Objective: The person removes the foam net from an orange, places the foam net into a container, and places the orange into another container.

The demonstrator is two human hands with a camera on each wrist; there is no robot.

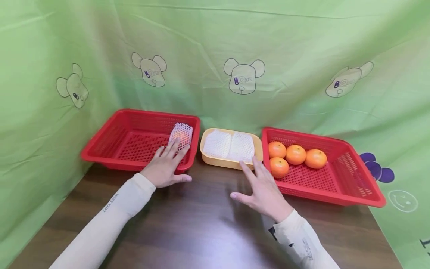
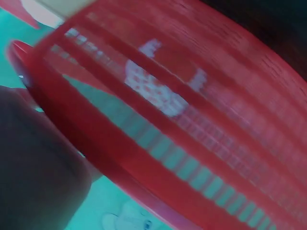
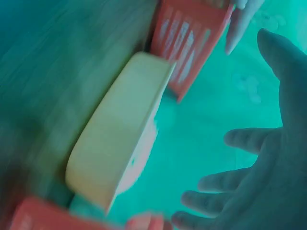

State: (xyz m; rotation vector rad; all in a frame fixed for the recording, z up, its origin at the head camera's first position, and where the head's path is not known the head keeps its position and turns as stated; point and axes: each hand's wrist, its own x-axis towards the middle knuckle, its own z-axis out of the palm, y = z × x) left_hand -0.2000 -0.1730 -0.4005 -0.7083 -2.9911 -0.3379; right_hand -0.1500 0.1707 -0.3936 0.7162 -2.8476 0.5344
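Observation:
An orange in a white foam net (image 1: 181,133) lies at the right end of the left red basket (image 1: 134,164). Over that basket's front rim reaches my left hand (image 1: 162,170), fingers spread and fairly straight, fingertips at the netted orange; whether they touch it I cannot tell. Through the slats in the left wrist view, the netted orange (image 2: 158,91) shows blurred. My right hand (image 1: 265,192) hovers holding nothing, fingers extended, in front of the yellow tray (image 1: 220,163). Inside the tray lie two stacks of white foam nets (image 1: 217,144). In the right wrist view the right hand (image 3: 254,177) has its fingers apart.
To the right, a second red basket (image 1: 336,200) holds several bare oranges (image 1: 296,154) toward its left end. Both baskets and the tray stand along the back of a dark wooden table (image 1: 198,228). Green printed cloth (image 1: 201,56) hangs behind and at the sides.

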